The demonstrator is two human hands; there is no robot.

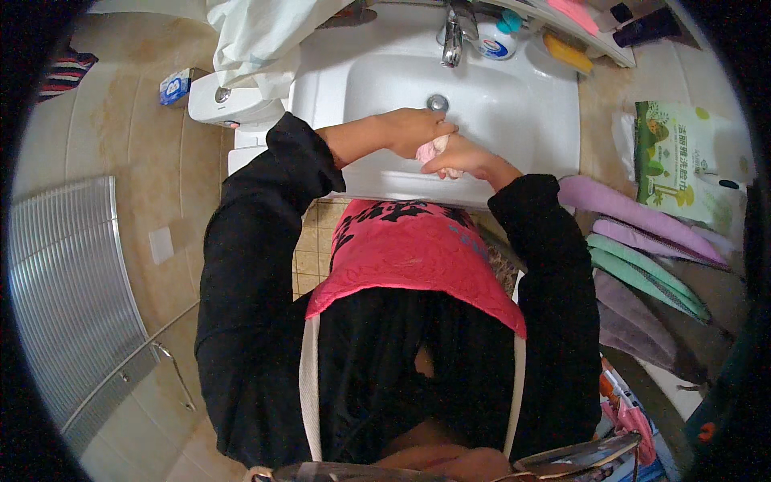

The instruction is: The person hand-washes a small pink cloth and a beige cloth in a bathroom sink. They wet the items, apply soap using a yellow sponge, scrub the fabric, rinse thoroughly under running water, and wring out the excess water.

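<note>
While standing at the white sink (530,120), wringing a small pink cloth (436,150) over the basin. Left of the sink, lying on the tiled floor: a grey slatted panel (68,289), and nearer to the sink, a white toilet tank (229,100) with a pale towel (257,36) hanging above it. Over the sink's front part, just below the drain (438,102): left hand (414,130) clenching around the cloth's upper end, right hand (462,157) gripping its lower end, both touching. Behind the sink, standing: a chrome tap (452,40). Right of the sink, hanging: purple and green towels (642,241).
</note>
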